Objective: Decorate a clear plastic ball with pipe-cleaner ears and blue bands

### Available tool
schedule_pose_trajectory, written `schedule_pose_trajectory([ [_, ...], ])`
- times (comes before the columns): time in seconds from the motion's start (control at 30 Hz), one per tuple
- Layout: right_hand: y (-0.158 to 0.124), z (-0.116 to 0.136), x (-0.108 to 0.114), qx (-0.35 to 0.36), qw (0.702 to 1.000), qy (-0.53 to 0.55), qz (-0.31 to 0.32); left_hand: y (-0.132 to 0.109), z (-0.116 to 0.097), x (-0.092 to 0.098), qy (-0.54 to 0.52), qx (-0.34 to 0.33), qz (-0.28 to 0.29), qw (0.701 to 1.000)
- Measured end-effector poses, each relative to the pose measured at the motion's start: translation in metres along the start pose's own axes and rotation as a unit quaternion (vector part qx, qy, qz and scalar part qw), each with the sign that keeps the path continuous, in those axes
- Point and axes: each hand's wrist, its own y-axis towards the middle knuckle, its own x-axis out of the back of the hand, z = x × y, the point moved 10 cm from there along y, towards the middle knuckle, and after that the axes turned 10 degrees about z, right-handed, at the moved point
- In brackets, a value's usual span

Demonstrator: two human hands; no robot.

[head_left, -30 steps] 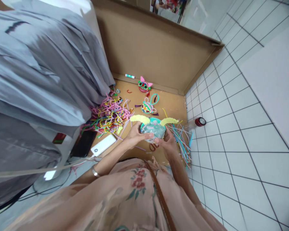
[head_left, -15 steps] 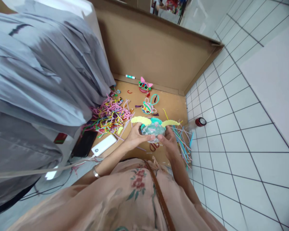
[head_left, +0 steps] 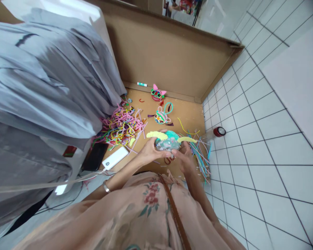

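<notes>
Though rounded, patchily glossy turquoise ornament (head_left: 168,144)

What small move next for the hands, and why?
Probably tilt the teal piece to expose its far side: the left hand and right hand hold it from opposite sides, its glossy greyish side faces the wearer, and the far side is mostly hidden.

Glossy, perhaps plastic-covered teal piece (head_left: 168,143) with rough, matt yellow strips (head_left: 157,135).
</notes>
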Motion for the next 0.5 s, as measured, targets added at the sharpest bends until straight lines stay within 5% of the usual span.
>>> schedule_pose_trajectory([
  [0.5,0.014,0.022,-0.015,0.031,0.999,-0.007,0.034,0.001,-0.012,0.014,0.003,-0.012,-0.069,0.998],
])
